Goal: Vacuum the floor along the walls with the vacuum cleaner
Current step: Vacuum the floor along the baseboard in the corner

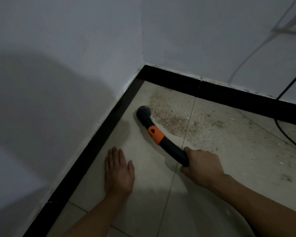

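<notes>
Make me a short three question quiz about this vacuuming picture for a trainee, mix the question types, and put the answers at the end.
1. True or false: the left hand grips the vacuum wand.
2. Where is the nozzle? A, pressed against the white wall; B, on the floor near the black skirting, short of the corner; C, on top of the black cable.
3. On which side of the nozzle does the speckled dirt lie?

Key
1. False: it lies flat on the floor, and the right hand holds the wand.
2. B.
3. Its right.
</notes>
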Available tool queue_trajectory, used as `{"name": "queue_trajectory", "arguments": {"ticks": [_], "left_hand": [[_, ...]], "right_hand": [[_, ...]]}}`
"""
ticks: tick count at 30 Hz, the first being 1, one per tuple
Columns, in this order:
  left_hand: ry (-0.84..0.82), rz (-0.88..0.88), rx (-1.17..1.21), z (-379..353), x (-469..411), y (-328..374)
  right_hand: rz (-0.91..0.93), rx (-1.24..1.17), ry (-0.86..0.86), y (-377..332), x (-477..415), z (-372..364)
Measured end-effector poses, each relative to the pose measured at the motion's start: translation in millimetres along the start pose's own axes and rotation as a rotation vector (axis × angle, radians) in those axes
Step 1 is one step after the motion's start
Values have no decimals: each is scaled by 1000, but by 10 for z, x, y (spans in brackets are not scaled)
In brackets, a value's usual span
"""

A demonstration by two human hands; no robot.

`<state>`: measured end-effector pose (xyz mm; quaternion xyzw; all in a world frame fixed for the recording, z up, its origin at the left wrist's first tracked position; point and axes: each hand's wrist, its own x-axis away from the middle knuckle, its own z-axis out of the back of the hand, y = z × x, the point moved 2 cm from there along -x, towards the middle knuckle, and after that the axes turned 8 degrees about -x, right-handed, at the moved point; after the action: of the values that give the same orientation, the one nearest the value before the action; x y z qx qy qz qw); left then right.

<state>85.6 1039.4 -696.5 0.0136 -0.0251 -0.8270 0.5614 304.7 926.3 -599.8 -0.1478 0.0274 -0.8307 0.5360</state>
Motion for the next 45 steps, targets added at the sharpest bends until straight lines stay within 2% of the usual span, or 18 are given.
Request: {"name": "queue_trajectory", "arguments": {"ticks": [2, 6, 10, 14, 18, 21, 25, 29, 32, 35, 38, 41, 45], "left_hand": [[12, -7, 8, 2, -3, 4], [16, -5, -6, -8, -2, -1], [27, -9, -6, -13, -5, -4], [46, -14, -4, -25, -3, -9], [52, -10, 6, -45, -11, -16], [59, -5, 5, -58, -19, -21], [56, -12, -10, -56, -30, -6], [50, -8, -17, -59, -38, -17], [47, -15, -15, -35, -33, -20], [55, -17, -7, -42, -39, -32], [51, -19, -7, -35, -31, -38], [47, -14, -8, -15, -28, -22], [38, -13, -11, 17, -15, -1]], "right_hand": [[-43, -20, 33, 16, -95, 21], [23, 23, 4, -66, -213, -52], [-81, -35, 69, -51, -488, 0], [-57, -17, 60, -72, -685, -16], [-169, -73, 92, 1, -872, 51], [-124, -45, 59, -50, -924, 11], [-241, -94, 83, 47, -1064, 99], [-223, -58, 43, 10, -1183, 113], [-258, -252, 1, 137, -1196, 211], [-242, -532, 114, 326, -1070, 335], [-306, -486, 238, 605, -840, 408], [-417, -500, 224, 910, -658, 456], [-487, -874, 207, 1167, -451, 471]]}}
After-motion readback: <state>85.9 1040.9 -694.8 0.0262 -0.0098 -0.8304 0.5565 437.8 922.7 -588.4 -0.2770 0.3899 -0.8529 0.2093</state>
